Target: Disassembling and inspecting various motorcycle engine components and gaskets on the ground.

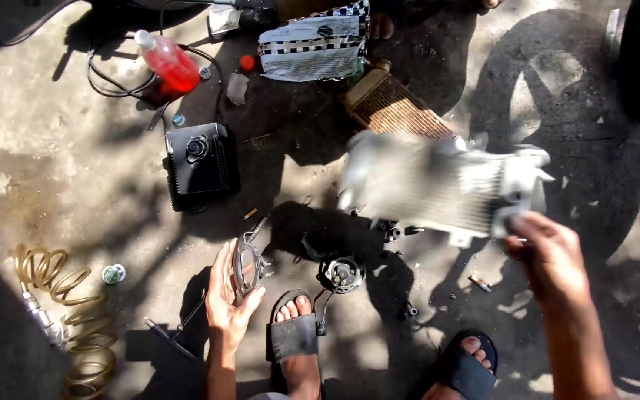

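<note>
**Radiator lifted over a sunlit concrete floor**

Radiator (446,189), silver and finned, hangs blurred above the concrete floor (53,170), gripped at its right end by the right hand (550,255); the fingers close on a corner fitting, though motion blur hides the exact hold. The left hand (231,296) is curled around a small round metal ring part (247,265), thumb on one side and fingers on the other; its details are hard to make out in the shade.

A second radiator (398,107), brown and ribbed, lies partly hidden behind the silver one. Two sandalled feet show at the bottom edge, the left foot (294,333) and the right foot (464,363), the latter cut off by the frame. Between the feet and the lifted radiator sits one small round black part (342,272) with a wire, half in shadow.

Farther back lie one black boxy ribbed housing (198,164), one clear plastic bottle (168,63) of red liquid, a loop of black cable (116,85) and one checkered-edged bag (318,46). One coiled yellowish hose (75,311) curls at the lower left, running off the frame, with one small round green-topped cap (113,274) beside it.
</note>
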